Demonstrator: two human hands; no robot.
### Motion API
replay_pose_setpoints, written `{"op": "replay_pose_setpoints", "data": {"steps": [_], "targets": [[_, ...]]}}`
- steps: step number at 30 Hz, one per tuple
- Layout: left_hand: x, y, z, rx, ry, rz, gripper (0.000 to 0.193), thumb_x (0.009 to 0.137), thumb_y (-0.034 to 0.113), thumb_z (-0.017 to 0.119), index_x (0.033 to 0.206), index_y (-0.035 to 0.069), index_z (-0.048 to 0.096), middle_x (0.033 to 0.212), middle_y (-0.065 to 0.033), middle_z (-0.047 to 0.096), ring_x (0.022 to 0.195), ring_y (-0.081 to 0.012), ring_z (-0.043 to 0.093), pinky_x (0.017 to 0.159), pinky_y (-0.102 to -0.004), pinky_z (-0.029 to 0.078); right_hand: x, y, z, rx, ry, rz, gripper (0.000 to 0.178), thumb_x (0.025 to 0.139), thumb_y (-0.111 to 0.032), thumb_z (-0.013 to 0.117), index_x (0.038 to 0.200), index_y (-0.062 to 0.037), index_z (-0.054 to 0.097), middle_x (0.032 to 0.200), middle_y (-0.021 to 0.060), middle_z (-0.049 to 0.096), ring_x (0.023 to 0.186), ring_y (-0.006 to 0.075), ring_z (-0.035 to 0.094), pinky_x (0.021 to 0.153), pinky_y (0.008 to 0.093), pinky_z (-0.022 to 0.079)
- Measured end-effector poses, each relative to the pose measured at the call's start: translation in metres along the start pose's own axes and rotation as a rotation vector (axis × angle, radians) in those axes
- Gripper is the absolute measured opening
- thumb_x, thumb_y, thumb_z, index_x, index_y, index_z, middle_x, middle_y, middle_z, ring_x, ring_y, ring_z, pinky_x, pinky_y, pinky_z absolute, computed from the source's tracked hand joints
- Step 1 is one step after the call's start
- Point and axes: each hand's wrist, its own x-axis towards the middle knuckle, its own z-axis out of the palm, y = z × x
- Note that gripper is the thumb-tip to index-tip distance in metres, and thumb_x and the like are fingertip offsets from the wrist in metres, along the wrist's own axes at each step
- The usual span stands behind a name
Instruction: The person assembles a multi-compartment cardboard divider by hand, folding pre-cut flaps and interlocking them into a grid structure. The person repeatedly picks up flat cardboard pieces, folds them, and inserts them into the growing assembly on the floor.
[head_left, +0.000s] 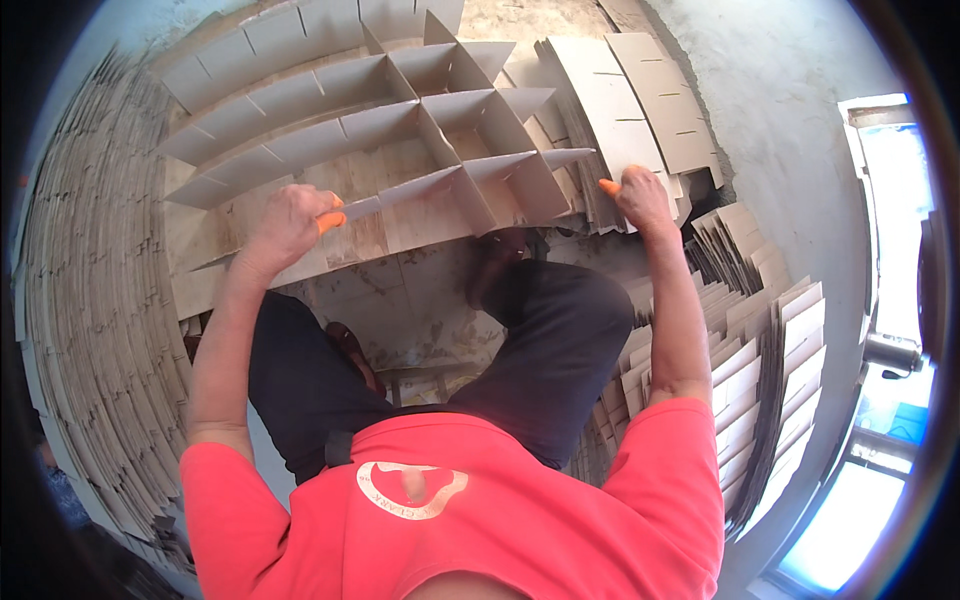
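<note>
The left hand point(290, 225) is clenched on the near end of a slotted cardboard strip point(400, 192), steadying it where it crosses the upright cells of the cardboard divider grid point(400, 110) lying in front of the knees. The right hand point(640, 195), fingertips capped in orange, grips the top strip of the fanned stack of slotted strips point(640, 110) just right of the grid, within reach. Further cardboard stacks point(760, 370) stand along the right.

One head-worn fisheye view looks steeply down from close above the person's chest and lap. It faces forward onto a cardboard grid point(400, 130) in the upper centre; straight edges bend near the dark round rim.
</note>
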Motion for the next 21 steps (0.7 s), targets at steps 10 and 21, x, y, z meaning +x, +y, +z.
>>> {"op": "replay_pose_setpoints", "data": {"steps": [10,21], "targets": [[-0.007,0.023,-0.02,-0.014,0.144,-0.163,0.033,0.069,0.022,0.075,0.092,0.001,0.066,0.077,-0.0157,0.063,0.074,-0.03,0.061,0.066,-0.0408,0.046,0.008,0.002,-0.052,-0.084,0.23,0.115,0.009,0.082,-0.004,0.056,0.085,0.0037,0.054,0.084,0.0253,0.063,0.078,0.04,0.063,0.069,0.046,0.05],[-0.035,0.0,-0.001,-0.104,0.32,-0.177,0.017,0.075,0.016,0.067,0.088,0.005,0.068,0.073,-0.0148,0.06,0.074,-0.0327,0.059,0.065,-0.0417,0.045,0.009,-0.188,-0.137,0.846,0.292,-0.211,0.044,0.077,0.001,0.064,0.12,0.0032,0.058,0.059,0.0048,0.052,0.054,0.0051,0.044,0.054,0.0223,0.042]]}}
